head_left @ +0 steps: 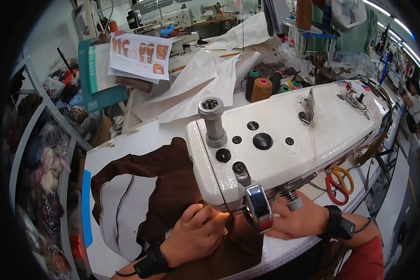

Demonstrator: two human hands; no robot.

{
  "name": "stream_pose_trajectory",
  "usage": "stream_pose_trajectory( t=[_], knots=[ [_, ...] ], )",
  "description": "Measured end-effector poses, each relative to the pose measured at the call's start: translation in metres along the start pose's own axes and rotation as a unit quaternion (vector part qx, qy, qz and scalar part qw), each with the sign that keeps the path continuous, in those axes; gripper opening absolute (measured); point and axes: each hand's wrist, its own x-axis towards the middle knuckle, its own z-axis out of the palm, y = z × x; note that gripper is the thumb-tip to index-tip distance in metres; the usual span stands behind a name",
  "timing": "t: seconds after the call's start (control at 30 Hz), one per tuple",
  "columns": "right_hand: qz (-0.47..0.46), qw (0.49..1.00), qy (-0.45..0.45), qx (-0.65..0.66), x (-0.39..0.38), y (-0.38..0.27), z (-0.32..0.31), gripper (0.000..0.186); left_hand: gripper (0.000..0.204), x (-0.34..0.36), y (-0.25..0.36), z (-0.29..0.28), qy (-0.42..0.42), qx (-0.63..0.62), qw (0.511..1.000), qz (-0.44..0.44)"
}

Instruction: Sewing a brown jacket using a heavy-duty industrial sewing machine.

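A white sewing machine (275,130) reaches across the worktable from the right, its head over both my hands. Brown fabric (172,175) lies under and left of the head, with a white piece (137,205) crossed by a dark seam line on top of it. My left hand (196,235) is closed on the brown fabric just left of the lit needle area, fingers bent in a pinch. My right hand (296,217) rests at the right of the needle area. Its fingertips are hidden behind the chrome take-up lever cover (259,205). The needle is hidden too.
Red- and yellow-handled scissors (338,186) lie right of my right hand. Thread cones (261,88) stand behind the machine. White sheets (205,86) and printed papers (142,53) are at the back left. A metal shelf (56,114) with bagged materials stands at left.
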Motion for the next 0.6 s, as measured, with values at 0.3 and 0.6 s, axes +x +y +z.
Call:
stream_pose_trajectory(
  t=[0.3,0.6],
  knots=[
    [-0.109,0.991,-0.050,0.056,0.006,0.013,0.024,0.034,0.021,0.008,-0.001,-0.003,-0.009,-0.082,0.996,-0.026],
    [0.021,0.979,-0.102,0.174,-0.002,0.018,0.051,0.049,0.037,0.006,-0.002,-0.002,-0.020,-0.096,0.994,-0.036]
  ],
)
